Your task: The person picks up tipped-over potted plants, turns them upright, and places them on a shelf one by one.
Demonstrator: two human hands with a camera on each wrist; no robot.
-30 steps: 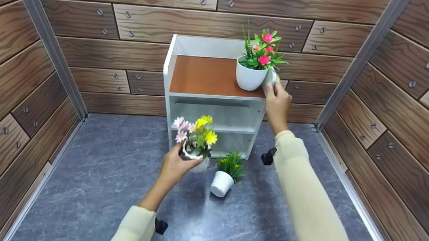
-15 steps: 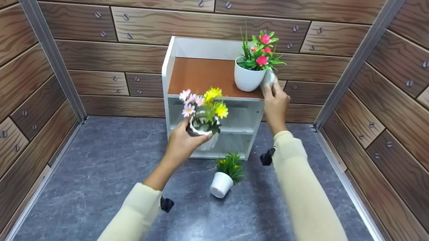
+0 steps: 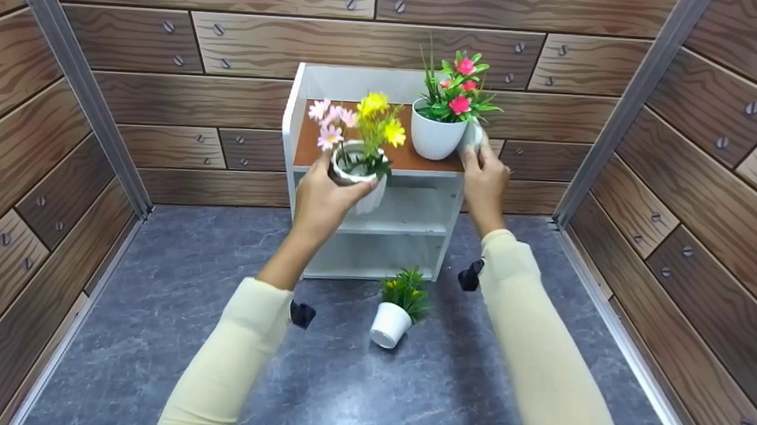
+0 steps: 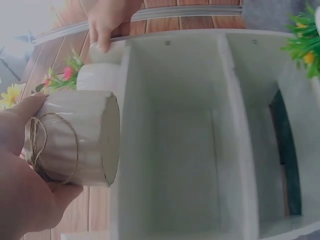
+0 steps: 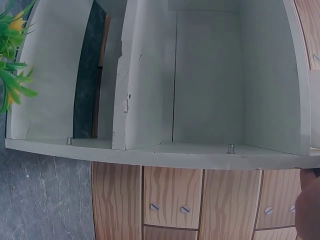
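My left hand [image 3: 319,200] grips a white flowerpot [image 4: 75,135] with twine tied round it. Pink and yellow flowers [image 3: 372,105] rise from this pot, which is in front of the top of a small white shelf unit [image 3: 293,114]. With thumb and fingers, my right hand [image 3: 489,179] holds the unit's raised right side panel [image 3: 472,138]; only a bit of that hand shows in the right wrist view. Just left of the panel, a white pot with red flowers [image 3: 435,136] stands upright on the brown top [image 3: 399,158].
On the grey floor [image 3: 204,333] before the unit, a small white pot with a green plant [image 3: 391,325] lies tipped over. Below the top are two open compartments, split by a white shelf board [image 4: 237,115]. Wood-patterned walls [image 3: 138,96] enclose the space on three sides.
My left hand has lifted the pink-and-yellow flowerpot from low in front of the unit up to the level of its top. The right hand stays on the side panel.
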